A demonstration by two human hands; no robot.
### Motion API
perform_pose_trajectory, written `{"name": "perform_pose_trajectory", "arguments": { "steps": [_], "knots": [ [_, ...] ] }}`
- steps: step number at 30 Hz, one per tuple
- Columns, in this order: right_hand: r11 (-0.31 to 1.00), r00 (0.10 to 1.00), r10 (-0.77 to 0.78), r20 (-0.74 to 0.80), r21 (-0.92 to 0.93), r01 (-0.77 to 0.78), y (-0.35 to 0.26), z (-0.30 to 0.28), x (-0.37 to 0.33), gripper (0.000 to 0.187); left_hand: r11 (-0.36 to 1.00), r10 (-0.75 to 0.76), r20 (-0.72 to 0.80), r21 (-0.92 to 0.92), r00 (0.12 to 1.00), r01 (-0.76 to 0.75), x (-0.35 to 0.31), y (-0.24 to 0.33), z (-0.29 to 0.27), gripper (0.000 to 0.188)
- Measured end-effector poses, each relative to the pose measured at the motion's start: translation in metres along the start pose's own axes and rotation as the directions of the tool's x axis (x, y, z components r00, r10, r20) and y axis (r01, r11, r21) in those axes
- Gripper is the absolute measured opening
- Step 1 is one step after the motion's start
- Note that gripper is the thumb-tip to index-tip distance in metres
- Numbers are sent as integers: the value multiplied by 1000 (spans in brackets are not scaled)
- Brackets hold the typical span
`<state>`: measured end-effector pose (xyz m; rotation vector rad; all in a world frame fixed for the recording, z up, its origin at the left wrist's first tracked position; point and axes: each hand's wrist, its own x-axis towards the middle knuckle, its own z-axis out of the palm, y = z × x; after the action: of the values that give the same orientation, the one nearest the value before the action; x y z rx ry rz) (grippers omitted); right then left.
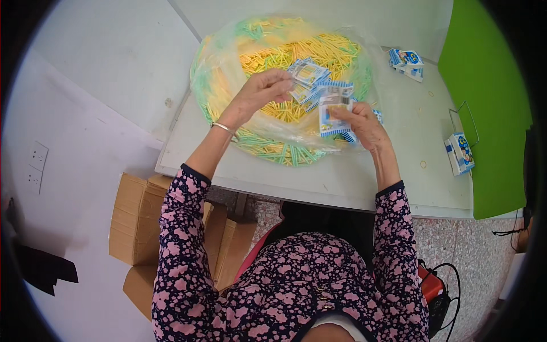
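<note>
A large clear plastic bag point(219, 62) lies open on the table, full of thin yellow and green sticks point(330, 48). My right hand point(364, 122) grips a small blue-and-white packet point(335, 114) with a clear window, its thumb across the front. Over the bag's left side, my left hand point(259, 94) is closed in a pinch, its fingertips at the edge of another blue-and-white packet point(310, 73). What exactly is between those fingertips is too small to make out. More such packets lie on the sticks beneath, partly hidden by my right hand.
Blue-and-white packets point(407, 60) lie at the table's far right, with more point(460, 154) beside a wire stand point(470, 122). A green panel point(484, 85) borders the right side. Cardboard boxes point(134, 219) stand below the table's left edge. Black cables point(456, 285) hang at the lower right.
</note>
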<state>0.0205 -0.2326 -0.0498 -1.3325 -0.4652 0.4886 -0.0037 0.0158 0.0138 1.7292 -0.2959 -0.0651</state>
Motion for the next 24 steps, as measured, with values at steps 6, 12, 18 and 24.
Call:
{"name": "perform_pose_trajectory", "arguments": {
  "steps": [6, 12, 18, 24],
  "knots": [
    [997, 999, -29, -41, 71, 32, 8, -6, 3, 25, 433, 18, 99, 896, 995, -97, 7, -51, -6, 19],
    [997, 1000, -3, -16, 82, 4, 15, -9, 5, 21, 413, -102, 158, 905, 982, -103, 8, -51, -11, 26],
    [999, 1000, 18, -13, 45, -18, 15, 0, 6, 23, 469, 40, 241, 852, 970, -231, -2, -68, -15, 22],
    [999, 999, 37, 15, 33, -37, 10, 4, 0, 25, 402, -54, 239, 894, 970, -198, 4, -70, -14, 21]
  ]
}}
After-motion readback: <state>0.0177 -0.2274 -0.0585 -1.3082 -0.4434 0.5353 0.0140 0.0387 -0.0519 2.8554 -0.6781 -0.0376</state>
